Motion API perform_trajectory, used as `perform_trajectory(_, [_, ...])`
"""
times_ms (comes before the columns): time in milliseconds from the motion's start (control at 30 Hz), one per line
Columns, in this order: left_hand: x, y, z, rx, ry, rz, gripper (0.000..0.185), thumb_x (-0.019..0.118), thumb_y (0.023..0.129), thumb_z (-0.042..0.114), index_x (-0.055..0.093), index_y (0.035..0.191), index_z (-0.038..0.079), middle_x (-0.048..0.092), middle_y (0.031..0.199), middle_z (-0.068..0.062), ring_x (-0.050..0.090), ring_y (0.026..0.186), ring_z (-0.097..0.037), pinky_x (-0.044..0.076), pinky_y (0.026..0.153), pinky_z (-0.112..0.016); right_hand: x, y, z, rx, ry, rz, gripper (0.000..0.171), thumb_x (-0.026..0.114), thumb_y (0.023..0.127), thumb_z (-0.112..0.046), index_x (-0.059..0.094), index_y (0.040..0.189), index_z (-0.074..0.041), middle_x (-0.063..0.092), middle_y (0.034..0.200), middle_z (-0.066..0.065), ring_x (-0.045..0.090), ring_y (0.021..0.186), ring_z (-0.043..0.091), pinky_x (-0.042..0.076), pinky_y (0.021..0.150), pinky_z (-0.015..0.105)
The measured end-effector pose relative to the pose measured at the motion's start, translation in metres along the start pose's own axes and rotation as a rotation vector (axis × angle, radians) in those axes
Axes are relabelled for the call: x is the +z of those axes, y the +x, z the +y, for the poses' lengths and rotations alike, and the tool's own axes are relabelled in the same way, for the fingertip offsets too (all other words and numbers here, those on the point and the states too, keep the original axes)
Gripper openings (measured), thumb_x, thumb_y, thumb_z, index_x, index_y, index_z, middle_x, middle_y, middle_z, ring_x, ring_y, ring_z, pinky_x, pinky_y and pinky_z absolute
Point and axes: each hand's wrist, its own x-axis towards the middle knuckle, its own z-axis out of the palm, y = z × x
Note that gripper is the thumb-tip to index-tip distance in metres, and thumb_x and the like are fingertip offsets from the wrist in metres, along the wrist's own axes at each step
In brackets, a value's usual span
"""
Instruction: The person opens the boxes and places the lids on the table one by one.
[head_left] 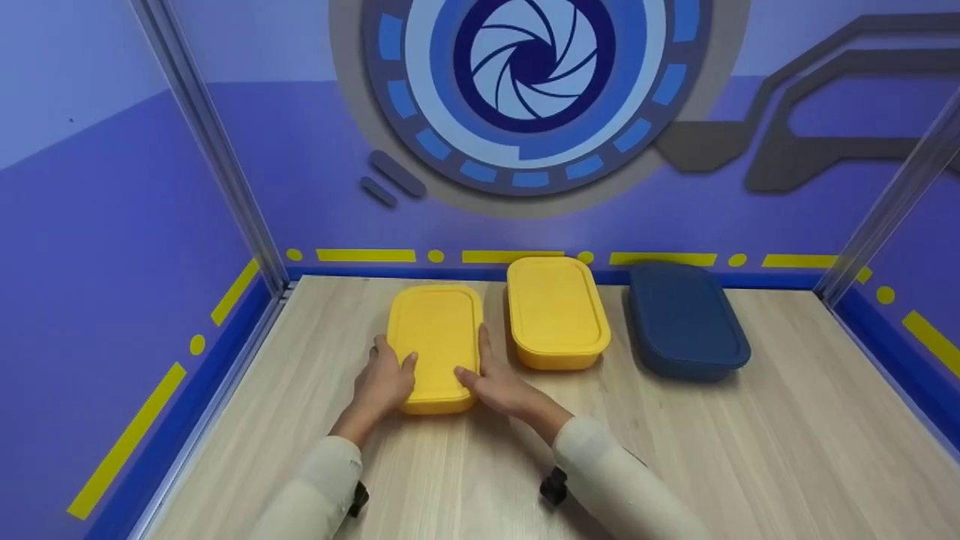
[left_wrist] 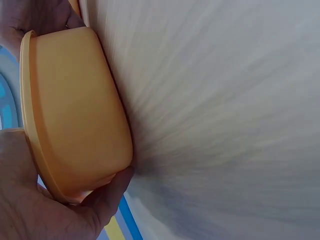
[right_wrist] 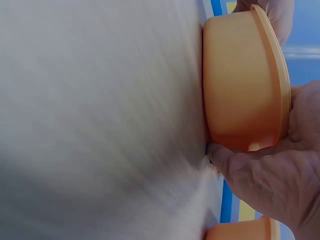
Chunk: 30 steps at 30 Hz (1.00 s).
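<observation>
A yellow lidded lunch box (head_left: 437,330) stands on the table between both hands. My left hand (head_left: 384,381) grips its left side, thumb over the lid's edge and fingers along the wall. On the right side my right hand (head_left: 504,384) holds it the same way, thumb on the lid. The left wrist view shows the box's plain near wall (left_wrist: 77,107), with fingertips low by its base. In the right wrist view the box (right_wrist: 242,82) appears side-on, its bottom close to or on the tabletop; I cannot tell whether it is lifted.
A second yellow lunch box (head_left: 556,307) stands just right of the held one. Further right is a dark blue lunch box (head_left: 686,319). Both are near the back wall (head_left: 300,180). Side panels bound the wooden table (head_left: 750,450) at left and right.
</observation>
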Motion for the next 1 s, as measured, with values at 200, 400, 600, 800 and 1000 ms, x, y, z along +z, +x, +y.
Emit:
perform_trajectory(200, [0.007, -0.010, 0.003, 0.010, -0.004, 0.013, 0.073, 0.051, 0.112, 0.034, 0.016, 0.165, -0.002, 0.045, 0.157, -0.027, 0.060, 0.127, -0.038, 0.047, 0.114, -0.058, -0.003, -0.015, 0.002, -0.010, 0.020, -0.012, 0.099, 0.053, 0.109, -0.044, -0.018, 0.170, -0.010, -0.010, 0.181, 0.016, 0.000, 0.170, 0.034, 0.004, 0.137, 0.059])
perform_trajectory(400, [0.013, -0.021, 0.008, 0.021, 0.015, 0.005, 0.074, 0.052, 0.112, 0.034, 0.016, 0.164, -0.004, 0.044, 0.159, -0.030, 0.061, 0.129, -0.041, 0.048, 0.113, -0.058, -0.009, -0.030, 0.007, 0.012, 0.020, -0.036, 0.100, 0.053, 0.110, -0.045, -0.020, 0.170, -0.014, -0.016, 0.180, 0.014, 0.001, 0.170, 0.034, 0.004, 0.137, 0.059])
perform_trajectory(600, [0.013, -0.029, 0.007, 0.046, 0.028, 0.010, 0.074, 0.053, 0.112, 0.033, 0.017, 0.163, -0.006, 0.043, 0.160, -0.031, 0.058, 0.139, -0.046, 0.045, 0.116, -0.061, -0.009, -0.040, 0.010, 0.010, 0.043, -0.070, 0.100, 0.052, 0.110, -0.048, -0.023, 0.169, -0.017, -0.018, 0.180, 0.011, 0.005, 0.169, 0.035, 0.005, 0.137, 0.059])
perform_trajectory(800, [0.016, -0.032, 0.009, 0.068, 0.030, 0.011, 0.077, 0.051, 0.112, 0.032, 0.013, 0.167, -0.008, 0.034, 0.167, -0.031, 0.052, 0.146, -0.048, 0.042, 0.119, -0.065, -0.013, -0.043, 0.011, 0.003, 0.029, -0.103, 0.098, 0.049, 0.111, -0.048, -0.024, 0.168, -0.016, -0.024, 0.179, 0.009, 0.001, 0.170, 0.032, 0.004, 0.137, 0.058])
perform_trajectory(1000, [0.018, -0.037, 0.009, 0.104, 0.056, 0.008, 0.078, 0.051, 0.112, 0.032, 0.014, 0.166, -0.011, 0.033, 0.167, -0.035, 0.052, 0.145, -0.051, 0.043, 0.117, -0.066, -0.014, -0.049, 0.015, -0.004, 0.004, -0.123, 0.097, 0.047, 0.112, -0.049, -0.026, 0.167, -0.016, -0.023, 0.179, 0.011, 0.008, 0.169, 0.035, 0.007, 0.137, 0.058])
